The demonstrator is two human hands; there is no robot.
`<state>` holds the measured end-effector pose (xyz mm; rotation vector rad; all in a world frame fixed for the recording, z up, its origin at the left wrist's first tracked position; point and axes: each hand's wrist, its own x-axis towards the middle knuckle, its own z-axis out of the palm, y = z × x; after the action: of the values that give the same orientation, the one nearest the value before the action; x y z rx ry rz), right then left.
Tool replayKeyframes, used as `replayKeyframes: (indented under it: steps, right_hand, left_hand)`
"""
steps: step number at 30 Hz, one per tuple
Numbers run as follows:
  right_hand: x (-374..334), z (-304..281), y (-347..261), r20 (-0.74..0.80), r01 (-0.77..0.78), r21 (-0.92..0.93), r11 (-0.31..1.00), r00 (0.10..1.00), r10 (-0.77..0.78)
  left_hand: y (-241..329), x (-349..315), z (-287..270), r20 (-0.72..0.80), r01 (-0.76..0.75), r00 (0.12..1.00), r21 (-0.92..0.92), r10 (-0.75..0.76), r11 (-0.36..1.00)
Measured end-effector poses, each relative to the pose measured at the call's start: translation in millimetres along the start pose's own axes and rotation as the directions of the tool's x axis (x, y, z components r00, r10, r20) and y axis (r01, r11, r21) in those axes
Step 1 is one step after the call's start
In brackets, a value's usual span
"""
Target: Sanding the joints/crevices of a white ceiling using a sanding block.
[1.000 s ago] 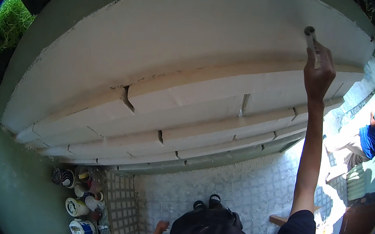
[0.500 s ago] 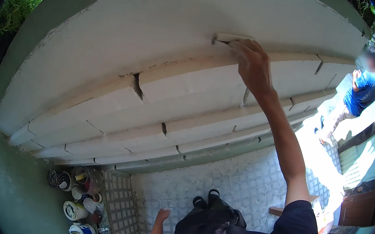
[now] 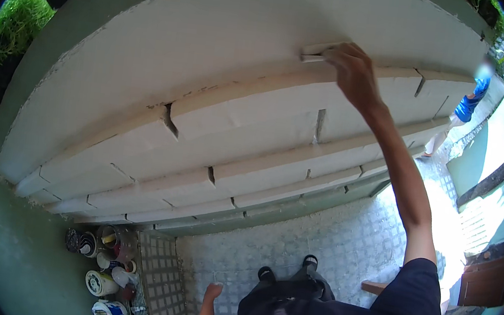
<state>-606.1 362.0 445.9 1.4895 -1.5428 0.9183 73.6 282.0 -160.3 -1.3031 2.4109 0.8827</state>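
Note:
High on the white wall [image 3: 217, 29], my right hand [image 3: 355, 73] is closed around the end of a pale, strip-shaped tool [image 3: 317, 51]. The tool lies against the wall's smooth upper part, just above the first ledge. Its exact kind is hard to make out, as my fingers cover part of it. Below it, the wall steps down in block-like courses [image 3: 249, 123] with dark, narrow gaps between blocks. My left hand [image 3: 213, 291] hangs low at my side, away from the wall. Its fingers are too small and unclear to read.
Paint buckets and cans [image 3: 102, 283] stand at the lower left beside a lattice panel [image 3: 161, 271]. I stand on a patterned paved floor [image 3: 222, 254]. A piece of wood [image 3: 374, 287] lies near my right side. Another person in blue [image 3: 468, 107] is at the far right.
My right hand and the pale tool have moved a little to the right along the wall. My feet have stepped apart. The other person has moved farther off, partly behind the wall.

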Motion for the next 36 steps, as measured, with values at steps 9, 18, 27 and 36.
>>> replayKeyframes:
  steps: [9, 18, 27, 36]
  right_hand:
    - [-30.9, -87.1, 82.7, -0.120, -0.273, -0.146, 0.951, 0.959, 0.257]
    - [-19.1, -20.5, 9.8, 0.142, -0.276, 0.081, 0.958, 0.954, 0.263]
    - [-24.3, -6.9, 14.5, -0.203, -0.205, 0.149, 0.967, 0.951, 0.233]
    - [1.4, -6.8, 10.4, -0.417, -0.453, 0.172, 0.875, 0.771, 0.481]
  left_hand:
    - [118.2, 55.1, 8.6, 0.093, 0.017, 0.996, -0.326, 0.015, 0.945]
    - [210.8, 72.0, -13.6, 0.068, 0.069, 0.997, -0.753, -0.028, 0.654]
    - [120.9, -17.8, 62.9, 0.117, 0.241, 0.968, -0.207, -0.221, 0.948]
    - [111.8, 13.7, 71.8, 0.175, 0.022, 0.984, -0.144, 0.003, 0.989]
